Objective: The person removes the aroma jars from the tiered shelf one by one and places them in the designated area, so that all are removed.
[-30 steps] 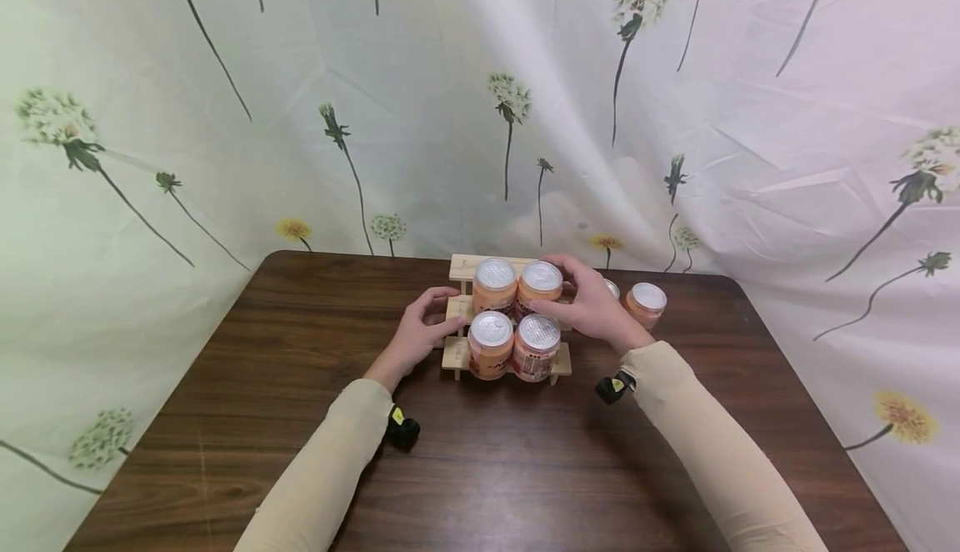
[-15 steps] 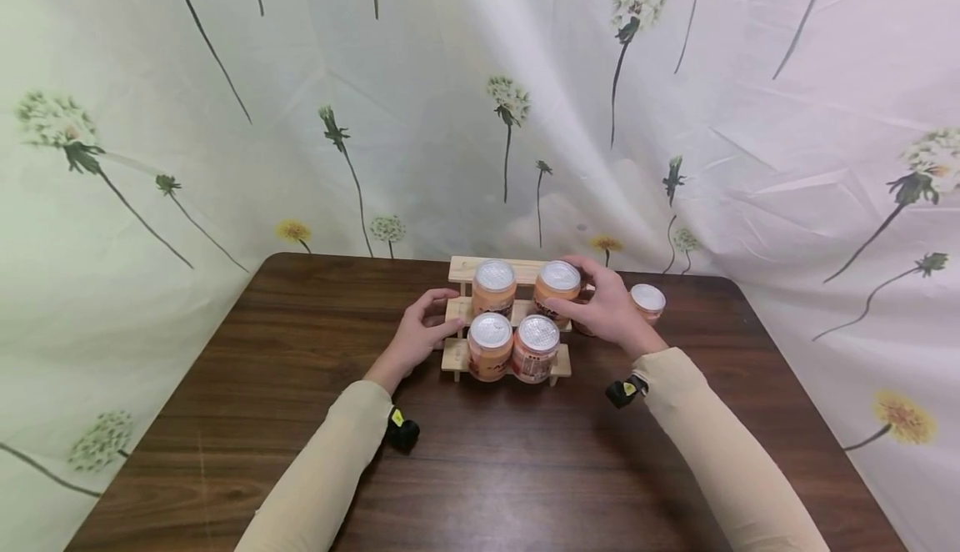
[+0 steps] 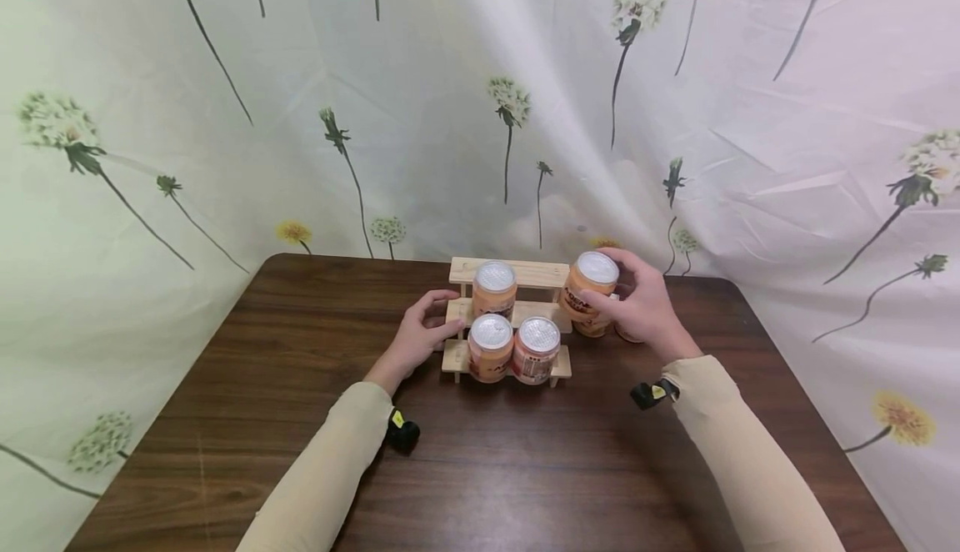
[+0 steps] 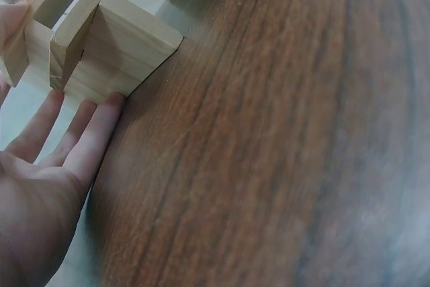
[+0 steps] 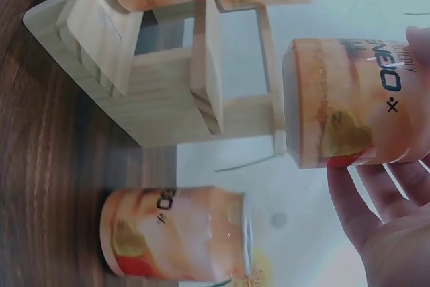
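Note:
A small stepped wooden rack (image 3: 517, 273) stands on the table. My left hand (image 3: 422, 331) is at its left end; in the left wrist view, the nearly straight fingers (image 4: 94, 129) touch the side panel (image 4: 131, 48). My right hand (image 3: 643, 306) grips an orange can (image 3: 585, 293) with a silver lid, raised and slightly tilted at the rack's right end. The right wrist view shows this held can (image 5: 363, 105) apart from the rack. One similar can (image 3: 494, 292) stands on the middle step at the left, and two cans (image 3: 491, 348) share the lowest step.
To the right of the rack, another orange can (image 5: 175, 233) stands on the dark wooden table (image 3: 480, 477). A further can (image 3: 627, 333) is mostly hidden behind my right hand. A flower-patterned curtain (image 3: 420, 118) hangs behind the table.
My right hand has moved the gripped can right along the middle step and lifted it off beyond the rack's right end. The left hand has stayed in place.

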Demonstrator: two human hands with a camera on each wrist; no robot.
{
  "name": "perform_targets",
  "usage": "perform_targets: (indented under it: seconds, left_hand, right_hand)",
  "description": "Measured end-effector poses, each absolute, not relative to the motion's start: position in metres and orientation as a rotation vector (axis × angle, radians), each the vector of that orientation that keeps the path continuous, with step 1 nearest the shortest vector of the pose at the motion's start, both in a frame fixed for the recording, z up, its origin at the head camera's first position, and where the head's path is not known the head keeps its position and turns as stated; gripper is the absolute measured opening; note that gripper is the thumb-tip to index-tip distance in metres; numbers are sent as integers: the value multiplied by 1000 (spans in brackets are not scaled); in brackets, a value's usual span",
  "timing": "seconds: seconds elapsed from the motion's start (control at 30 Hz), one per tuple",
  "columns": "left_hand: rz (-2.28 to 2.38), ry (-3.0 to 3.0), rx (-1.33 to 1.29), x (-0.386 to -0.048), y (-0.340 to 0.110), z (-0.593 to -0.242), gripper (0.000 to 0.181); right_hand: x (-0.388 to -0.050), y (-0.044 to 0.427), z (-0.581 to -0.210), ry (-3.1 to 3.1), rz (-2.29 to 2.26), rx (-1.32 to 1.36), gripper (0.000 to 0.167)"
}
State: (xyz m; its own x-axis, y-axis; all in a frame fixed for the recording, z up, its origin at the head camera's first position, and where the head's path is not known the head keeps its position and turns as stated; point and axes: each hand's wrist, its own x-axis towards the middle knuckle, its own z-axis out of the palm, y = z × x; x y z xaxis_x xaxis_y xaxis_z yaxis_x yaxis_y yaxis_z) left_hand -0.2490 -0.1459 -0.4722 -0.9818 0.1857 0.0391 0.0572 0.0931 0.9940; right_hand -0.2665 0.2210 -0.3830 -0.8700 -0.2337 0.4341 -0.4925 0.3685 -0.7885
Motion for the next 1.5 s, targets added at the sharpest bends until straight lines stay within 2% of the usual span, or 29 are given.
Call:
perform_targets:
  seconds: [0.27, 0.67, 1.03, 1.5]
  left_hand:
    - [2042, 2255, 266, -246, -145, -469, 50]
    - [2052, 2262, 251, -265, -149, -497, 53]
    - [2065, 2291, 284, -263, -149, -497, 48]
    - [2058, 2305, 285, -264, -149, -498, 47]
  right_hand:
    - [-256, 240, -384, -2339, 1478, 619, 59]
    - [-245, 259, -412, -2434, 1437, 587, 61]
    - [-234, 264, -435, -2458, 1510, 584, 61]
    - [-233, 271, -456, -2603, 1279, 545, 62]
